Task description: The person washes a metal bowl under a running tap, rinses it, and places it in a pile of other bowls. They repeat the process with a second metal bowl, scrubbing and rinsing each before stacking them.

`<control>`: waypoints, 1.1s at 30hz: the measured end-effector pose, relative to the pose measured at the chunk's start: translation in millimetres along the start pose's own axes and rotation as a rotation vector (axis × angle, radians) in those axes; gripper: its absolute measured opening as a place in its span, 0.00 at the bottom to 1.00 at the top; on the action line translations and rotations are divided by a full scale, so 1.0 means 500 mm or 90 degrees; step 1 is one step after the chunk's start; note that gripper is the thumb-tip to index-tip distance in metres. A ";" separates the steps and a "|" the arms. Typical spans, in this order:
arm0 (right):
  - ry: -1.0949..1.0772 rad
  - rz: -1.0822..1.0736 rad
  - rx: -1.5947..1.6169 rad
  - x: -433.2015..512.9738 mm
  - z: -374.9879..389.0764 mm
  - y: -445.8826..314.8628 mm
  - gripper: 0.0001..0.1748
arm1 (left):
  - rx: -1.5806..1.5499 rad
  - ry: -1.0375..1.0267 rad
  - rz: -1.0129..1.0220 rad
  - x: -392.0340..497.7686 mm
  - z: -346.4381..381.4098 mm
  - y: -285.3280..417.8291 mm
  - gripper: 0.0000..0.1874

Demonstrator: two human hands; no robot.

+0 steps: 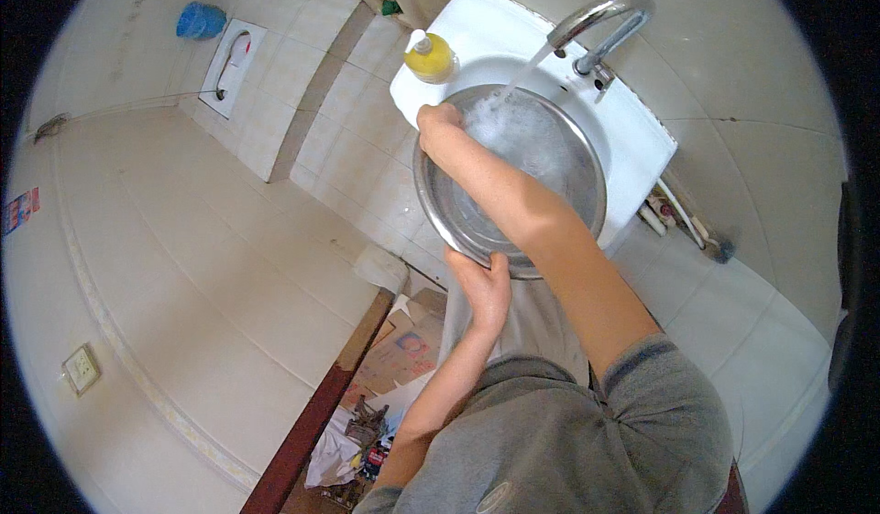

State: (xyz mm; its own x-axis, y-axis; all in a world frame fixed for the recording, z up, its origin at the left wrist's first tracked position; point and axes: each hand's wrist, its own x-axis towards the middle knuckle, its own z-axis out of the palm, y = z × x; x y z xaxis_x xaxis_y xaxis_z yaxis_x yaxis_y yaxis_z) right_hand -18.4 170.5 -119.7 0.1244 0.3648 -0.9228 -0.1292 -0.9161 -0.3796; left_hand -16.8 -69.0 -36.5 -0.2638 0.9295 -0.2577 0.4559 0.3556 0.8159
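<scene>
A round stainless steel basin (597,187) rests partly over the white washbasin (632,163), its near side jutting out towards my body. Water runs from the chrome faucet (591,15) into it, and white froth stirs where the stream lands. My left hand (483,287) grips the near rim from below, thumb up against the metal. Reaching across the basin, my right hand (438,123) is closed around the far-left rim; its fingers are partly hidden. My right forearm covers part of the water.
A pump bottle of yellow liquid (431,58) stands on the washbasin's left corner. White pipes (680,211) run below its right side. Further left are a squat toilet (232,67) on a tiled step and a blue bucket (201,20). Cardboard (405,349) lies beyond the door frame (323,404).
</scene>
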 end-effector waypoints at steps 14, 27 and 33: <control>0.207 -0.090 -0.611 0.064 0.027 0.049 0.26 | -0.043 -0.081 -0.173 0.006 -0.039 0.002 0.28; 0.059 -0.109 0.166 -0.024 -0.003 0.012 0.33 | 0.025 -0.082 -0.147 0.009 -0.029 0.034 0.33; -0.118 -0.330 -0.165 -0.051 -0.009 0.129 0.44 | -0.064 -0.085 0.025 0.154 -0.065 0.012 0.34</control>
State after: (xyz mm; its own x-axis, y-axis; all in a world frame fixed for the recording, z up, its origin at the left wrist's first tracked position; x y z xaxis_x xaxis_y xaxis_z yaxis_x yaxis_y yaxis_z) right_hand -25.7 101.5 -120.4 -0.0698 0.7758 -0.6271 0.1490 -0.6134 -0.7756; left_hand -62.0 1.5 -34.4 -0.1296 0.9496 -0.2854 0.3745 0.3134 0.8727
